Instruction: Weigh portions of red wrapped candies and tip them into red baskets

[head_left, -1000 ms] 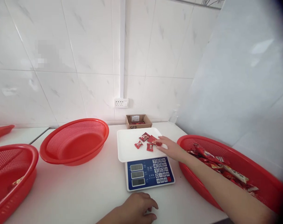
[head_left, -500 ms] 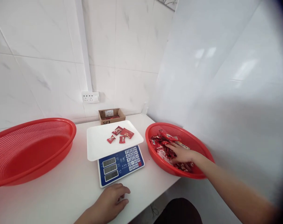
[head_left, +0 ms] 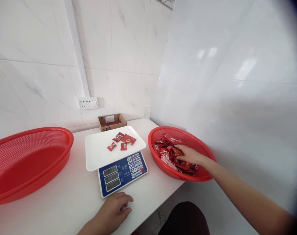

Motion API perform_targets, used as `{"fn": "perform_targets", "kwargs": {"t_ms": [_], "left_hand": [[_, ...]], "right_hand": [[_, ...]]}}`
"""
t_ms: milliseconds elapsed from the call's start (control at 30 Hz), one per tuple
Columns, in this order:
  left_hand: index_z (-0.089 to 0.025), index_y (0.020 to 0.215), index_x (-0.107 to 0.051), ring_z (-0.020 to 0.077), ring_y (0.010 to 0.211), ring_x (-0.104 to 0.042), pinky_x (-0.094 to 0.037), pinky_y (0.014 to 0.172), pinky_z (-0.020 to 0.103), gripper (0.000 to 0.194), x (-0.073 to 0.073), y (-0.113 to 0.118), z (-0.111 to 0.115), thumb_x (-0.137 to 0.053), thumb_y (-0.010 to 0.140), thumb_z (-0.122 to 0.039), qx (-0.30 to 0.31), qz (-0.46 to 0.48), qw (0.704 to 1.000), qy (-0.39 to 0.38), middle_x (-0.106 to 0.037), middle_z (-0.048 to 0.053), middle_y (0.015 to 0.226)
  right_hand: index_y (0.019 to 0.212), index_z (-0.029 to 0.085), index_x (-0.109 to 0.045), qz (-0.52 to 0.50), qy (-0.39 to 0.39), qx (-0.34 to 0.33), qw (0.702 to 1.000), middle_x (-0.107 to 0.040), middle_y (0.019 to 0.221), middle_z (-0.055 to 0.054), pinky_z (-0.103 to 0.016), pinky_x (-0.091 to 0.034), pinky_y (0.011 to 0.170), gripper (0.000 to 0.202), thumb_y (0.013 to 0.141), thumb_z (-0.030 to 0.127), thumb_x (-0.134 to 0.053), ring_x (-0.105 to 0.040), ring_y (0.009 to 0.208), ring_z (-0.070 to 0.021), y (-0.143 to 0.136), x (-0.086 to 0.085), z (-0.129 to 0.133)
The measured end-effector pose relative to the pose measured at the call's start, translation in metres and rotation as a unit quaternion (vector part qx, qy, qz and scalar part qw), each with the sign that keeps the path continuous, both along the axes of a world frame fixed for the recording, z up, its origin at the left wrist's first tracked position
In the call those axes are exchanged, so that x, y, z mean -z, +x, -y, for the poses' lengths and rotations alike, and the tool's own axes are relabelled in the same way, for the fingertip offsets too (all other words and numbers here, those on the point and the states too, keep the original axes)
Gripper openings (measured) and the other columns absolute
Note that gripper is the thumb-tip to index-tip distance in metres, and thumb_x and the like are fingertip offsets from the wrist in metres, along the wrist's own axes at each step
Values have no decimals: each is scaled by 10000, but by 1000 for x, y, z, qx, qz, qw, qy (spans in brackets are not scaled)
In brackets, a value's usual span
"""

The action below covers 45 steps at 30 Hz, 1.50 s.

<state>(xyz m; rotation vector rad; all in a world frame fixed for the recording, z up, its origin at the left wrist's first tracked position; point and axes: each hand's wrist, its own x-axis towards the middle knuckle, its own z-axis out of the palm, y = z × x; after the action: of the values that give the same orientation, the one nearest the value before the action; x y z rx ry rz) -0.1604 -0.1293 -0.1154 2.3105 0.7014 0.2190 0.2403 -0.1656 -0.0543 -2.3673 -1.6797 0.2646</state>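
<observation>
My right hand point(head_left: 190, 154) reaches into the right red basket point(head_left: 202, 143), fingers apart and touching the small red snack packets point(head_left: 166, 153) heaped there. I cannot see a packet clearly gripped. Resting on the table at the scale's front edge, my left hand point(head_left: 114, 209) is loosely curled, thumb and fingers apart, with nothing in it. A digital scale point(head_left: 123, 173) with a blue keypad panel stands ahead of it. On the scale's white tray point(head_left: 96, 147) lie several red packets point(head_left: 129, 139) of differing sizes.
A large red basket point(head_left: 70, 143) stands at the left. Behind the scale, an open cardboard box point(head_left: 114, 126) holds red items. Tiled wall point(head_left: 128, 42) and a power socket point(head_left: 88, 103) are at the back; a glossy panel point(head_left: 212, 81) rises on the right.
My right hand has shifted within the right basket, toward its far side, and its fingers are less spread. My left hand stays put on the table. The view has turned slightly right.
</observation>
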Motion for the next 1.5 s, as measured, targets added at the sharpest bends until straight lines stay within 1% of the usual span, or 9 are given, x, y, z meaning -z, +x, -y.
{"fn": "perform_targets", "kwargs": {"t_ms": [67, 167, 367, 633, 833, 1033, 1167, 1333, 1500], "left_hand": [[-249, 994, -578, 143, 719, -558, -422, 637, 201, 227, 0, 0, 0, -486, 792, -203, 1, -2, 1000, 0, -595, -8, 844], [-246, 1009, -578, 143, 727, -559, -426, 652, 203, 234, 0, -1, -1, -488, 797, -206, 2, -1, 1000, -1, -599, -3, 865], [-252, 1037, -585, 146, 755, -565, -435, 677, 203, 256, -5, -4, 1, -507, 796, -211, 15, 10, 1000, 15, -607, 3, 877], [-231, 1038, -599, 153, 736, -570, -440, 667, 210, 246, -11, -5, 3, -524, 804, -258, 19, 2, 999, 38, -620, 15, 855], [-219, 1045, -594, 144, 728, -573, -439, 655, 197, 247, -8, -6, 2, -531, 807, -247, 17, 9, 999, 46, -619, 15, 863], [-209, 1042, -590, 145, 734, -571, -433, 668, 194, 250, -1, -7, 1, -562, 796, -241, 31, 23, 997, 66, -619, 13, 849], [-203, 1051, -583, 148, 744, -570, -428, 687, 200, 250, -1, -7, 1, -552, 805, -233, 36, 21, 996, 74, -617, 18, 858], [-214, 1051, -579, 158, 760, -574, -432, 689, 211, 244, -3, -8, 1, -542, 813, -251, 37, 15, 997, 69, -616, 18, 871], [-219, 1045, -577, 153, 747, -573, -438, 669, 209, 241, -2, -8, 0, -531, 810, -237, 31, 20, 998, 48, -608, 17, 879]], "right_hand": [[1280, 200, -425, 34, -39, -25, 998, -469, 1297, -115, -336, -407, 865, 678, 639, 275, -631, -491, 1115, -268, -5, 8, -2], [1233, 226, -477, 71, -60, -6, 996, -512, 1256, -103, -373, -404, 852, 550, 689, 196, -546, -506, 1095, -287, -9, 9, -6], [1172, 245, -469, 19, 38, 33, 999, -624, 1095, -73, -342, -439, 776, 423, 753, 190, -448, -580, 989, -273, -24, -32, -24], [1161, 246, -440, -126, 109, -87, 982, -601, 1117, -54, -337, -422, 841, 432, 754, 355, -533, -577, 978, -231, -143, -53, -87], [1355, 223, -236, -234, 117, -178, 949, -391, 1346, -110, -321, -401, 894, 746, 730, 474, -556, -504, 1094, -210, -205, -53, -129], [1204, 226, -499, -127, 73, -272, 951, -520, 1251, -39, -351, -361, 954, 422, 790, 305, -480, -474, 1130, -215, -196, -35, -132], [1119, 231, -589, -36, 32, -321, 946, -534, 1249, -14, -406, -277, 1024, 360, 776, 286, -493, -294, 1272, -254, -190, -20, -119], [1066, 233, -600, -37, 80, -238, 967, -565, 1207, -26, -383, -316, 997, 328, 808, 339, -427, -416, 1192, -237, -162, -40, -92], [890, 223, -601, -11, 34, -128, 991, -666, 948, -33, -304, -459, 756, 235, 800, 339, -417, -610, 865, -205, -86, -55, -58]]}}
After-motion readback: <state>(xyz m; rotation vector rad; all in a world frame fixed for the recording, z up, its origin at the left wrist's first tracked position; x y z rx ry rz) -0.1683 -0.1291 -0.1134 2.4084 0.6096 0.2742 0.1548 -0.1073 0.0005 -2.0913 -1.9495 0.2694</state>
